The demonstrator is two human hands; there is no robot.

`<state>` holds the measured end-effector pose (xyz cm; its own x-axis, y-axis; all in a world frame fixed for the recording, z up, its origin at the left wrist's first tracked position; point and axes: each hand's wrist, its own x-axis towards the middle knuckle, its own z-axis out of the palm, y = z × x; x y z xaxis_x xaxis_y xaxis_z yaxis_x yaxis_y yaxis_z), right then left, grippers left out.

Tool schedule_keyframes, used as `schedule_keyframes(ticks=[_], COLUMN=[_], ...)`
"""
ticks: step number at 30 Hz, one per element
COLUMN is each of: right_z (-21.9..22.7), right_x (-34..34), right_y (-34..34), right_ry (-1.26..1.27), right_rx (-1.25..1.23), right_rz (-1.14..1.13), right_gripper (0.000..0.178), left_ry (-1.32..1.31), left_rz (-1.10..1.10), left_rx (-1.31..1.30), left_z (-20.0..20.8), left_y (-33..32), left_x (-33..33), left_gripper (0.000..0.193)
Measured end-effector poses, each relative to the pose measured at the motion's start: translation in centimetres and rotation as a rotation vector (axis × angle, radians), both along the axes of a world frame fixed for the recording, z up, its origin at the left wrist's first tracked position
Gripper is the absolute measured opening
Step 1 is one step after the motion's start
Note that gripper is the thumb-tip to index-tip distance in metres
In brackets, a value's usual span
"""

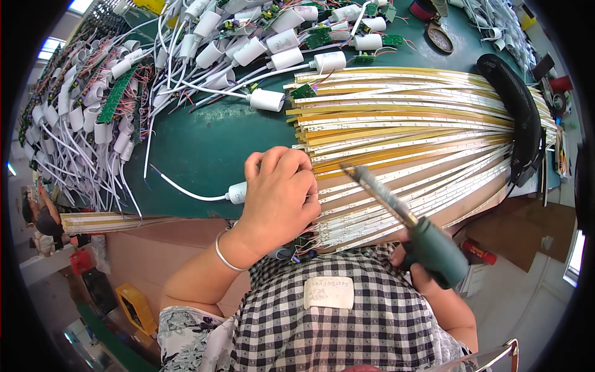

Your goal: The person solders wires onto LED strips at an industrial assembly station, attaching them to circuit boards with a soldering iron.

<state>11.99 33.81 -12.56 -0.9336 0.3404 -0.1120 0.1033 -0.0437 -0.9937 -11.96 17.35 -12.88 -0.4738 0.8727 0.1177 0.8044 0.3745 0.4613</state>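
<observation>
At the far left of the green bench [204,149], a heap of white cylindrical housings [93,118] with white cables and green circuit boards lies spread toward the upper edge. A white cable [186,191] runs rightward to a white housing [237,193], on which the left hand [279,192] is closed; its grip is curled tight, fingers folded over the near ends of the LED strips [409,130]. These yellow-and-white strips fan rightward under a black curved bar [514,111]. The right hand [412,263] has its grip wrapped around the green handle of a soldering iron [403,214], tip pointing up-left over the strips.
</observation>
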Motion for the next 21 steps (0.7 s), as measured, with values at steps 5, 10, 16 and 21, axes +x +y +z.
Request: schedule_keyframes(ticks=[5,10,16,21], right_z=[-1.4,-1.1,-0.9,-1.0], right_x=[2.4,2.4,1.8,1.9], right_y=[0.4,0.1,-0.2,-0.1], right_ry=[-0.063,-0.083,-0.018,-0.032], right_rx=[0.397,0.554,0.446,0.509], right_rz=[0.223,0.191,0.128,0.149], right_gripper=[0.054,0.044,0.041,0.045], left_ry=[-0.009,-0.004,-0.016,-0.013], left_rz=[-0.005,-0.004,-0.008,-0.005], left_rx=[-0.004,-0.014,0.001,0.001], left_z=[0.2,0.1,0.2,0.1], left_y=[0.2,0.1,0.1,0.1], left_x=[0.0,0.0,0.0,0.0], left_gripper=[0.014,0.014,0.014,0.014])
